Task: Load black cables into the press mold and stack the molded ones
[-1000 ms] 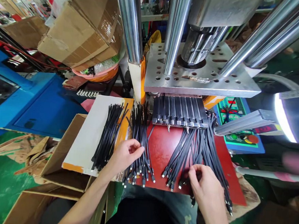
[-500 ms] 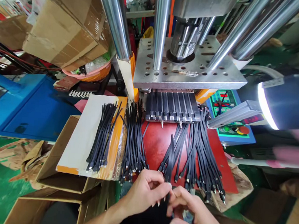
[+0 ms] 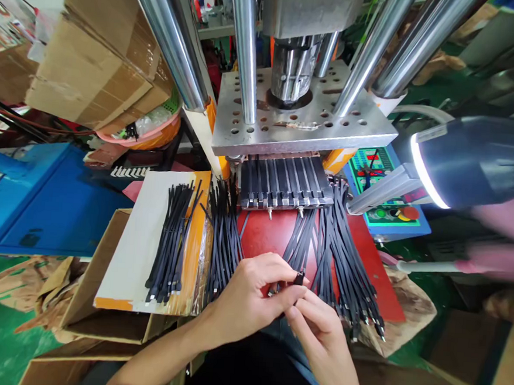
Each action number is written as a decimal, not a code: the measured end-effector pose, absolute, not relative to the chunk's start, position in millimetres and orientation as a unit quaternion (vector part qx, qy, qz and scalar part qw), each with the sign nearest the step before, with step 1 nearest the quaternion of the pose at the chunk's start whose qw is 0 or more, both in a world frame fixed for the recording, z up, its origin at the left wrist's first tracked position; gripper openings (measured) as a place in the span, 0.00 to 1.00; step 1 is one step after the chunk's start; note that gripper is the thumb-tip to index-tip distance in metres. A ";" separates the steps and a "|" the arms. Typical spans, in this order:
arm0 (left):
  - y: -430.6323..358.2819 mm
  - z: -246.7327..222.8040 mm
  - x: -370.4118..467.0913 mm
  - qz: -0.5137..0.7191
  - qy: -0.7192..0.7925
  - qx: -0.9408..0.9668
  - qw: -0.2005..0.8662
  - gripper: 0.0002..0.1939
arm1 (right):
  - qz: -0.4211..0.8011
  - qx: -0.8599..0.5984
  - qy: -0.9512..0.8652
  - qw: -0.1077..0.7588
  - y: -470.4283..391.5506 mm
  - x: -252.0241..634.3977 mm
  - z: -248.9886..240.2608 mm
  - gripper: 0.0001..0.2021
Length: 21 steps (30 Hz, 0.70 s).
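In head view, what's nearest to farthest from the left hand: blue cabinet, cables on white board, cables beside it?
1. Cables beside the white board, just left of the left hand.
2. Cables on the board, farther left.
3. Blue cabinet, far left.

black cable [image 3: 299, 279], mostly hidden, pinched in left hand [image 3: 254, 295]

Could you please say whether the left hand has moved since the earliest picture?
Yes: against the red board, the left hand has moved right.
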<state>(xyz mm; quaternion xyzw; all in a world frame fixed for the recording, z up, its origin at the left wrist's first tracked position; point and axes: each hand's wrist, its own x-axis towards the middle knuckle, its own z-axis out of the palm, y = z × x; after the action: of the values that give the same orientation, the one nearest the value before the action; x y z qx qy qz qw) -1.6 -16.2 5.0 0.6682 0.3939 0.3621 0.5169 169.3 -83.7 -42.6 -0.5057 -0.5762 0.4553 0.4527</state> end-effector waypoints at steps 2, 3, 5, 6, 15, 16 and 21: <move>-9.6 7.6 0.8 0.354 0.399 0.670 0.516 0.13 | 0.444 -0.520 -0.570 0.455 -84.4 169.3 -46.0 0.19; -8.0 7.7 1.0 0.350 0.405 0.664 0.522 0.14 | 0.438 -0.528 -0.571 0.452 -84.3 169.8 -47.5 0.18; -6.5 6.4 -0.1 0.342 0.411 0.646 0.546 0.14 | 0.424 -0.532 -0.579 0.450 -83.2 171.3 -49.7 0.17; -6.1 5.5 -1.1 0.338 0.411 0.633 0.562 0.14 | 0.418 -0.527 -0.584 0.454 -82.3 172.1 -50.2 0.15; 4.5 1.3 -8.8 0.305 0.375 0.464 0.743 0.29 | 0.422 -0.480 -0.615 0.460 -68.3 167.9 -42.6 0.13; 6.5 1.7 -9.4 0.297 0.366 0.448 0.760 0.29 | 0.422 -0.478 -0.617 0.461 -67.2 166.6 -41.6 0.13; 11.5 7.4 -9.7 0.345 0.410 0.491 0.687 0.29 | 0.406 -0.487 -0.616 0.468 -61.2 157.9 -40.2 0.14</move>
<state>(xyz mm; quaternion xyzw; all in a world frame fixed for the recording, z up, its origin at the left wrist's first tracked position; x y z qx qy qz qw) -9.7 11.5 7.4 0.4912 0.4100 0.3448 0.6868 157.9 -61.2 -40.2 -0.4871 -0.6156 0.4056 0.4682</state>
